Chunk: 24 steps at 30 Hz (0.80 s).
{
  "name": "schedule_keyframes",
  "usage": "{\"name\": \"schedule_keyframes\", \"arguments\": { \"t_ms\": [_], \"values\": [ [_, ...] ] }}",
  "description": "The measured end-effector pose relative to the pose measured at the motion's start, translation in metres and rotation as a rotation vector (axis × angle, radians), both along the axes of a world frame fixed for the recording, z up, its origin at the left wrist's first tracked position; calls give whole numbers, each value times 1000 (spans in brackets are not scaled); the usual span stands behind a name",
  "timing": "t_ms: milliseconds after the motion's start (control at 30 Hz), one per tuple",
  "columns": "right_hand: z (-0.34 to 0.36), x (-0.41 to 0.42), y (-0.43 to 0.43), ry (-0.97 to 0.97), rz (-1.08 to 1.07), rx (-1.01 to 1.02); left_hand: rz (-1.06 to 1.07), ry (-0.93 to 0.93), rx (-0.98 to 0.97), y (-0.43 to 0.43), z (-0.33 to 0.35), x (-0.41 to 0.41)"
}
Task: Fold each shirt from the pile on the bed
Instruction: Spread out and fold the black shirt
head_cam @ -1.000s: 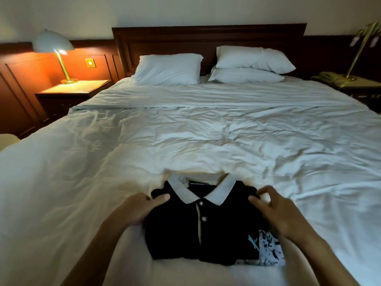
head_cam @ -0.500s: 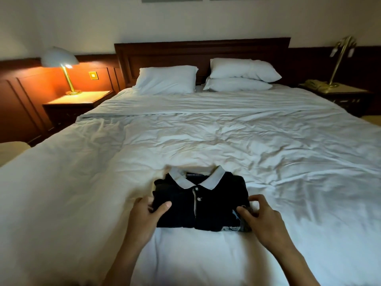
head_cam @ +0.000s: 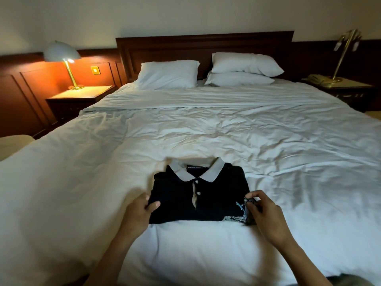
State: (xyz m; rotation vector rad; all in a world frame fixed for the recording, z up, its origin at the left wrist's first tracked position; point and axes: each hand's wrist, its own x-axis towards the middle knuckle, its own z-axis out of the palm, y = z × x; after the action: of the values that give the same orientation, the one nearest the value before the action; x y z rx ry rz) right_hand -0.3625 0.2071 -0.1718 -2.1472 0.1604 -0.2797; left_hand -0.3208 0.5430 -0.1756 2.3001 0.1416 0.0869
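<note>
Polo shirt (head_cam: 216, 195), black with a pale collar, lies folded, front up, on the white bed (head_cam: 206, 124), near its foot. The left hand (head_cam: 138, 213) grips the shirt's left edge, thumb on top and fingers tucked beneath. The right hand (head_cam: 266, 215) pinches a raised fold at the lower right corner, its fingers (head_cam: 254, 195) curled on the cloth.

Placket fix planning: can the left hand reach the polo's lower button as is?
Probably yes. The left hand grips the left edge of the polo shirt; the lower button lies uncovered on the flat front nearby, nothing between them. It would need to let go first.
</note>
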Motion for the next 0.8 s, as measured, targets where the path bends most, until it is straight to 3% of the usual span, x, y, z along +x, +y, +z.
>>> {"name": "schedule_keyframes", "arguments": {
  "t_ms": [133, 400, 567, 733, 800],
  "values": [
    [-1, -1, -2, 86, 13, -49, -31, 137, 7, 7, 0, 7],
    [6, 14, 8, 81, 40, -14, 67, 185, -626, -3, 15, 23],
    [-4, 15, 3, 121, 44, -105, 175, 158, -522, -7, 0, 31],
    [17, 24, -10, 257, 75, -320, 110, 189, -186, 1, 7, 51],
    [31, 45, -11, 201, 3, -378, 163, 216, -251, 1, 15, 74]
  ]
}}
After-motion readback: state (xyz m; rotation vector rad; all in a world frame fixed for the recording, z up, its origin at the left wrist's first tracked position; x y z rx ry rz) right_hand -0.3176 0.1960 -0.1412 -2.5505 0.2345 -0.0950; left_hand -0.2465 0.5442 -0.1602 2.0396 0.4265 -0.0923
